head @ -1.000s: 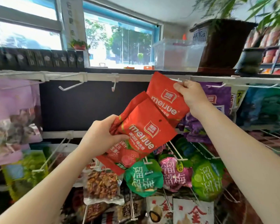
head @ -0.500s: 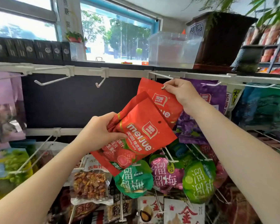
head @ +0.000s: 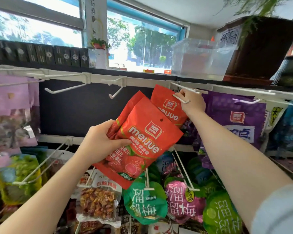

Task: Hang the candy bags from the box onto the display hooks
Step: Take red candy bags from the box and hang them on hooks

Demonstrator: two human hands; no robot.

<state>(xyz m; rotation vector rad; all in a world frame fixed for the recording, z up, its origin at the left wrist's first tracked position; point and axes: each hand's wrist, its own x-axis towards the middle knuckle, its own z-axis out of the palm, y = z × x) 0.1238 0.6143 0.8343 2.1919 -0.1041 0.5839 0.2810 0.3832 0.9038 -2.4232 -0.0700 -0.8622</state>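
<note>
Fingers grip red bags on both sides.
Left hand (head: 98, 142) curls round a stack of bags (head: 142, 141) below two bare hooks (head: 66, 89); right hand (head: 192, 103) pinches one bag (head: 166, 102) at a hook (head: 181, 98), beside purple bags (head: 235, 119).

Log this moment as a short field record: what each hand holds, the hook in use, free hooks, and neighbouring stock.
left hand: grips a stack of red candy bags, front bag's hang hole visible
right hand: pinches the top of a single red bag at the hook
hook in use: white, top rail; whether the bag is threaded on cannot be told
free hooks: two on the top rail, further left
neighbouring stock: purple bags hanging to the right
</note>
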